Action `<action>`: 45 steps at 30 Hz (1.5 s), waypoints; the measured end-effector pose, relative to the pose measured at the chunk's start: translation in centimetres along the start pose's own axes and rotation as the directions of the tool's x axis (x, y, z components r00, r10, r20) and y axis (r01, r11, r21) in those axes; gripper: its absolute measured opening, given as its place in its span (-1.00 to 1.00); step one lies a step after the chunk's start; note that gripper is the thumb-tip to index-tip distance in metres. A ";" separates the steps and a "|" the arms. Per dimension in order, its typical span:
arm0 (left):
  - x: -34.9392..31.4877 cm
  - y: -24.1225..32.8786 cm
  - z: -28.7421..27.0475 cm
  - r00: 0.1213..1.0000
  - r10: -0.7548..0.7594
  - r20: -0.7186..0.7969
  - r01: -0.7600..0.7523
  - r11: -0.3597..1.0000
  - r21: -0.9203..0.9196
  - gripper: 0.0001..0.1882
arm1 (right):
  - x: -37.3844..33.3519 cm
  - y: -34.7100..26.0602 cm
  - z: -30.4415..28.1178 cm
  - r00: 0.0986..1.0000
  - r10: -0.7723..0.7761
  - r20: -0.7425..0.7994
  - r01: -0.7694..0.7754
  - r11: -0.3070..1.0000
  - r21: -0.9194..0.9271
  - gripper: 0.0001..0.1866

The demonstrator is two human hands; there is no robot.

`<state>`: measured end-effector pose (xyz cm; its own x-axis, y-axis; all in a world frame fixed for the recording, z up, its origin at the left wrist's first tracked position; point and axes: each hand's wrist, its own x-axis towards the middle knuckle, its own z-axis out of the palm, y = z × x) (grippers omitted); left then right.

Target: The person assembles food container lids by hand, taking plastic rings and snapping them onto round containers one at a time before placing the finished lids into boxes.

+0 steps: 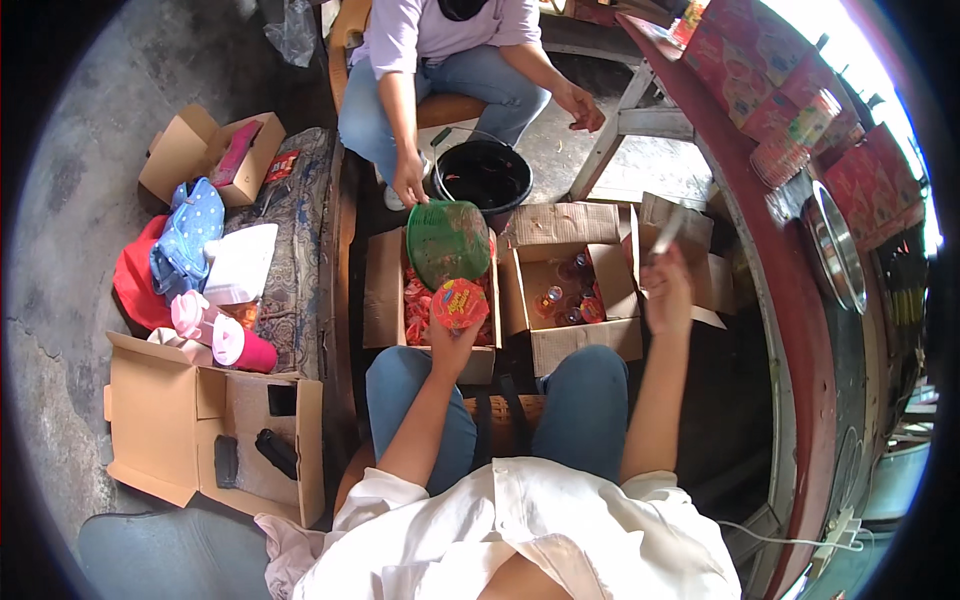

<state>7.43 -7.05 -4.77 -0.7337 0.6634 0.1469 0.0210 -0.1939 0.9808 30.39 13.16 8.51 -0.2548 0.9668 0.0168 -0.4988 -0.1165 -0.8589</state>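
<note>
A cup with a round red printed lid is in my left hand, its fingers closed around the side. It is held over the near part of a cardboard box with red-and-clear things inside. My right hand, smeared by motion, is raised at the right and closed on a thin pale tool, too blurred to name. Between the hands stands an open cardboard box holding several clear cups. Facing me, a seated person's hand holds a green plastic basket, tilted over the first box.
A black bucket stands beyond the boxes. Along the right runs a red-edged table with stacked packs and a metal bowl. On my left are a patterned cushion, a pink tumbler and an open carton.
</note>
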 end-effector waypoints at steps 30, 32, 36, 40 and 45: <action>9.5 -3.1 5.2 0.968 0.071 0.239 -0.156 0.920 0.359 -0.28 | 7.1 14.9 8.6 0.983 -0.020 0.180 0.119 0.821 -0.558 -0.80; 10.0 -2.8 5.1 0.968 0.065 0.244 -0.138 0.945 0.297 -0.27 | 6.5 14.4 8.9 0.947 -0.153 0.282 0.308 0.681 -0.664 -0.76; 10.8 -1.6 3.9 0.980 0.098 0.173 -0.127 0.979 0.160 -0.21 | 5.8 12.2 9.4 0.767 -0.302 0.567 0.642 0.348 -0.683 -0.75; 11.5 -0.9 3.2 0.988 0.028 0.154 -0.027 1.000 -0.007 -0.23 | 4.7 11.4 10.4 0.667 -0.315 0.675 0.744 0.240 -0.624 -0.69; 11.8 0.2 3.1 0.985 0.069 0.161 -0.049 0.990 -0.129 -0.27 | 4.1 11.8 10.9 0.630 -0.327 0.705 0.777 0.274 -0.567 -0.65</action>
<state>0.88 3.02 -2.45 -0.6119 0.7557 0.2334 -0.0309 -0.3177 0.9477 14.38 13.23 4.00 -0.5814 0.4868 0.6519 0.1351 0.8479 -0.5127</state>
